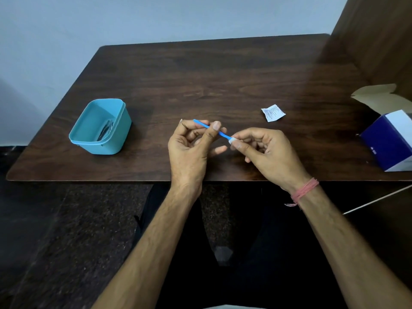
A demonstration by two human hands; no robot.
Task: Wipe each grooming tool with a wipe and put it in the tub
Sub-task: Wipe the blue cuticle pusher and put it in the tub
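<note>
A thin blue tool [210, 128] is held in the air, just above the middle of the dark wooden tabletop [223, 72]. It lies slanted, with its far end pointing up and to the left. The left hand [191, 146] pinches the blue stick between the thumb and the curled fingers. The right hand [265, 148] pinches a small white wipe [231, 140] around the near end of the tool, so both hands are closed on something and they are close together, joined by the tool.

To the left on the tabletop stands an open turquoise tub [101, 127]. Inside it lie some dark metal tools [106, 131]; I cannot tell which kind they are. To the right of the hands, a little farther back, lies a torn white sachet [273, 112] with small print. At the right edge of the tabletop stands an open box [389, 141], blue and white, with its flaps up. A pink thread bracelet [304, 190] goes around the right wrist.
</note>
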